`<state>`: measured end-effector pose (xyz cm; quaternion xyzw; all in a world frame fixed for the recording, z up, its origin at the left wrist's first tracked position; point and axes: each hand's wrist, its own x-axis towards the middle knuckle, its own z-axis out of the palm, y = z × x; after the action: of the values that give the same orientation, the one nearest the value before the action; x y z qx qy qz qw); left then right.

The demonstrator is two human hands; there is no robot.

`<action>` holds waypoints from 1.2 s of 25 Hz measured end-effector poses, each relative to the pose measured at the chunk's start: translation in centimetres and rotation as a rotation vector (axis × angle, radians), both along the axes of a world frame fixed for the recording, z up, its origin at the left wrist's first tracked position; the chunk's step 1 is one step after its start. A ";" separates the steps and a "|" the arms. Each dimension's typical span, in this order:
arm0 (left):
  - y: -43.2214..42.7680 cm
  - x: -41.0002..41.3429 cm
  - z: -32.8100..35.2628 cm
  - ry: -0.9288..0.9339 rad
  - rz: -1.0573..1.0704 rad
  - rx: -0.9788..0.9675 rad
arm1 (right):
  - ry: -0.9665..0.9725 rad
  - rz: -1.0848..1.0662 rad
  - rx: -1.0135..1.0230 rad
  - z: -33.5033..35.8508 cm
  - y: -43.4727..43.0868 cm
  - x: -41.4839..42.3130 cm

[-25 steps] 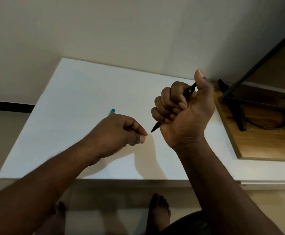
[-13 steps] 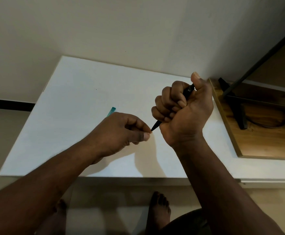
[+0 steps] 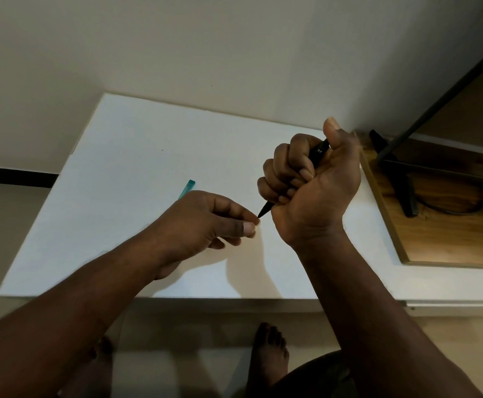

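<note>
Black pen (image 3: 265, 210), slanted, sits in the right hand (image 3: 312, 191): 4 fingers are curled tight round its barrel and the thumb stands up beside its top end. Its pointed tip sticks out below the little finger and meets the left hand (image 3: 203, 222), whose thumb and forefinger are pressed together right at that tip. I cannot tell whether those 2 fingertips pinch the tip or something tiny. Beyond the left knuckles a teal strip (image 3: 187, 188) lies on the white table (image 3: 137, 150). Past the right thumb is a wooden board (image 3: 449, 234).
</note>
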<state>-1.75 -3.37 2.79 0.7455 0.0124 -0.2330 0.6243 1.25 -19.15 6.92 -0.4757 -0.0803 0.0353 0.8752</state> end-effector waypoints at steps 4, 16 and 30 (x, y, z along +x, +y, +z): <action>-0.2 0.0 0.1 0.067 0.014 -0.053 | -0.008 -0.003 -0.006 0.0 0.0 -0.1; -0.1 -0.1 0.2 0.105 0.012 -0.071 | 0.024 -0.042 0.002 0.1 0.2 -0.2; 0.0 -0.2 0.4 0.069 0.028 -0.097 | 0.386 -0.182 0.378 -0.5 -1.0 0.4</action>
<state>-1.96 -3.35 3.15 0.7057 0.0332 -0.2499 0.6621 1.63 -20.14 6.40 -0.2940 0.1257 0.0310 0.9470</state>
